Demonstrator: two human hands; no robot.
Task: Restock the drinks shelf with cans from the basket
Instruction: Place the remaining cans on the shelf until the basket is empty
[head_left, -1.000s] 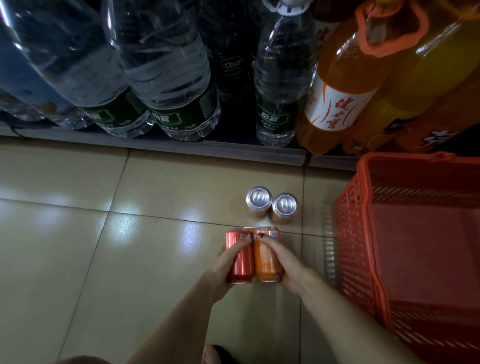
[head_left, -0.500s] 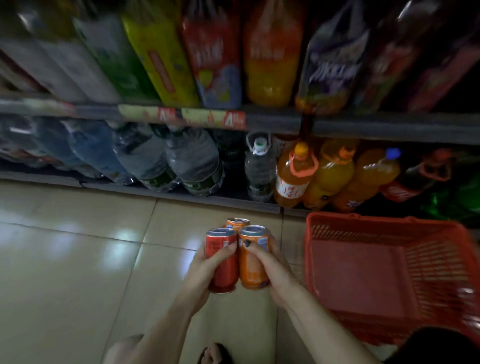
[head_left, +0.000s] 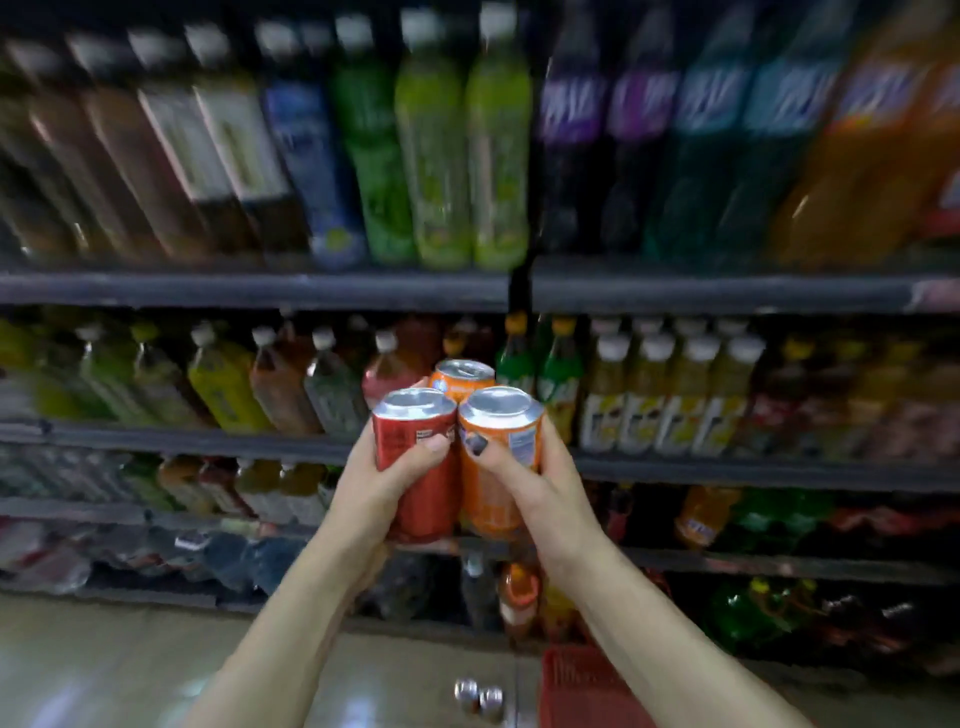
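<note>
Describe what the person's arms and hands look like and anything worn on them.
Both forearms are bare, with no sleeve, watch or bracelet in view. The left hand shows no rings or gloves. The right hand has dark polish on its thumbnail; no rings show.

No readable text anywhere — labels on the red aluminium can (head_left: 415, 467), the orange aluminium can (head_left: 498, 457) and the blurred plastic bottles on the dark metal shelves (head_left: 727, 291) too smeared to make out.

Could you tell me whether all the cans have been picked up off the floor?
No, two cans stand on the floor beside the red basket.
</note>
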